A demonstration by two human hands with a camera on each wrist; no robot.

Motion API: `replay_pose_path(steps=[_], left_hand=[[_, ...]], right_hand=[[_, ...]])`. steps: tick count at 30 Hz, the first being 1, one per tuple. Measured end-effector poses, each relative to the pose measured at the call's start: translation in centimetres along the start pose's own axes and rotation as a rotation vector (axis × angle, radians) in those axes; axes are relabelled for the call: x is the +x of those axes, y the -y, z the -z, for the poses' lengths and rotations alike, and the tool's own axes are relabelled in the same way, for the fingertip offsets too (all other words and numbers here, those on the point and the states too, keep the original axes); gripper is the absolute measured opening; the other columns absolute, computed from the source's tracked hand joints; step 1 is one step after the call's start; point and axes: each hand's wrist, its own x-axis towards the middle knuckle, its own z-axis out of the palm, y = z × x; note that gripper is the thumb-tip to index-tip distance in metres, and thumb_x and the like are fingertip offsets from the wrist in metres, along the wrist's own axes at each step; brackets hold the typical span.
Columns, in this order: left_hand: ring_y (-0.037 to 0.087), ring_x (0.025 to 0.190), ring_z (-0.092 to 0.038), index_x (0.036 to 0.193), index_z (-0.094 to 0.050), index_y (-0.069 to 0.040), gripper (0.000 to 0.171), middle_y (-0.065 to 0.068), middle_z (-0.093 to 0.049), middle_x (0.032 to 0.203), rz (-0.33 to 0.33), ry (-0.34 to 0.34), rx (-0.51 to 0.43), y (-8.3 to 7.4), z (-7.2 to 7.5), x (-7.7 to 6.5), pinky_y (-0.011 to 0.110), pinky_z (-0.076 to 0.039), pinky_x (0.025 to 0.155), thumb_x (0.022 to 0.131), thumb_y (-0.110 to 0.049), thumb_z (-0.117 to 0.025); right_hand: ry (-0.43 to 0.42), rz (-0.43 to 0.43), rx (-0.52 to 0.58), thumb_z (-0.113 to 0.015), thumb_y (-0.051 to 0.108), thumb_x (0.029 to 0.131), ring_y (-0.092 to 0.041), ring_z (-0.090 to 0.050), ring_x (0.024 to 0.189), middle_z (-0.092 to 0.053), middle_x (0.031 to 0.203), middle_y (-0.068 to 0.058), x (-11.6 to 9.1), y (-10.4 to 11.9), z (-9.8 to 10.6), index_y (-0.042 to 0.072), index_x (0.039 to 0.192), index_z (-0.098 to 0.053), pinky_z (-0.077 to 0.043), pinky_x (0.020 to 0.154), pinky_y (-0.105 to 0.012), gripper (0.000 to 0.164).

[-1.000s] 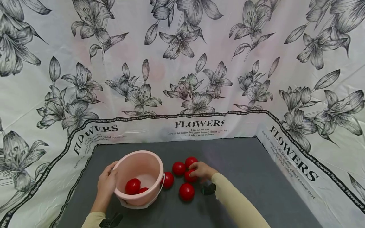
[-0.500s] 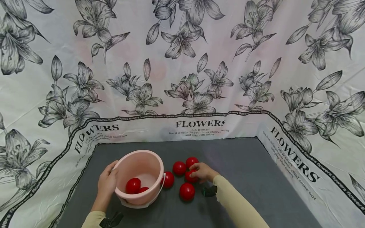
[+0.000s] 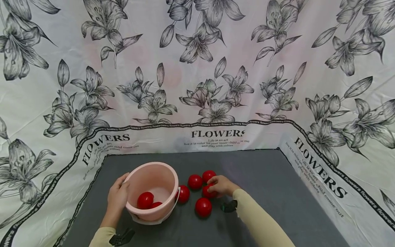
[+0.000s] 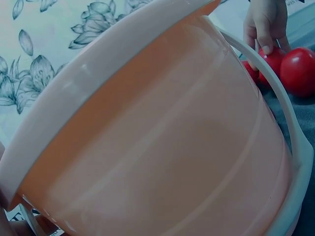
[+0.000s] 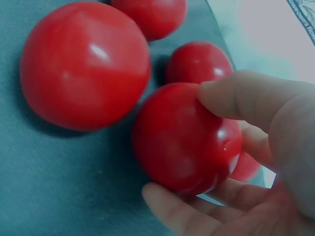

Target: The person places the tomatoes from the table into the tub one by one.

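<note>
A pink bucket point(image 3: 168, 202) sits on the left of the grey tabletop point(image 3: 256, 178), its round mouth turned up toward the head camera. Its axis runs from that mouth down to a base that is mostly out of sight, so I cannot tell whether it stands flat or tilts. The left hand point(image 3: 118, 195) grips the bucket's left rim; in the left wrist view only a dim piece of it shows in the corner, while the bucket's outer wall fills most of that view. A white handle point(image 3: 174, 207) hangs along the bucket's right and near side.

Inside lie a red ball point(image 3: 145, 200) and a second red ball point(image 3: 156, 205), the latter partly hidden by the near rim. Just right of the bucket, another ball point(image 3: 184, 194) is partly covered by its edge.

The right hand point(image 3: 223, 185) is clamped on a red ball point(image 3: 208, 192), near the middle of the tabletop. From the head it is half hidden; the right wrist view shows thumb above, fingers below, and a small mark on its skin. Being round, it has no clear long axis. Whether it touches the tabletop is hard to make out. Two balls lie just beyond it, to the far left and far side, and one on its near side.
</note>
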Motion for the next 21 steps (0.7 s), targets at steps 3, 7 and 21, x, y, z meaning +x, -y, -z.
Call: replay_pose_path(steps=[3,7,21], left_hand=[[0.041,0.147,-0.038,0.157,-0.039,-0.014,0.052,0.019,-0.035,0.164,0.005,0.0,-0.001,-0.1,0.0,0.0,0.061,-0.035,0.119,0.109,-0.034,-0.037],[0.041,0.147,-0.038,0.158,-0.038,-0.014,0.053,0.019,-0.034,0.164,0.006,0.0,-0.005,-0.1,0.1,0.0,0.061,-0.036,0.118,0.109,-0.034,-0.037],[0.041,0.148,-0.036,0.157,-0.039,-0.014,0.053,0.019,-0.034,0.165,0.008,0.009,0.009,-0.1,0.0,-0.1,0.061,-0.034,0.119,0.109,-0.034,-0.037]], right_hand=[[0.035,-0.01,-0.018,-0.074,0.01,0.086,-0.024,-0.066,0.091,-0.066,0.116,-0.014,-0.2,0.6,1.0,0.001,0.119,-0.068,-0.063,0.073,-0.049,0.035],[0.082,-0.025,-0.034,-0.073,0.01,0.086,-0.024,-0.065,0.095,-0.064,0.124,-0.015,-0.6,2.6,2.8,0.003,0.118,-0.069,-0.063,0.077,-0.049,0.033],[0.099,0.024,-0.173,-0.071,0.015,0.09,-0.022,-0.067,0.099,-0.062,0.133,-0.013,-1.2,10.4,6.4,0.008,0.13,-0.066,-0.062,0.088,-0.048,0.041]])
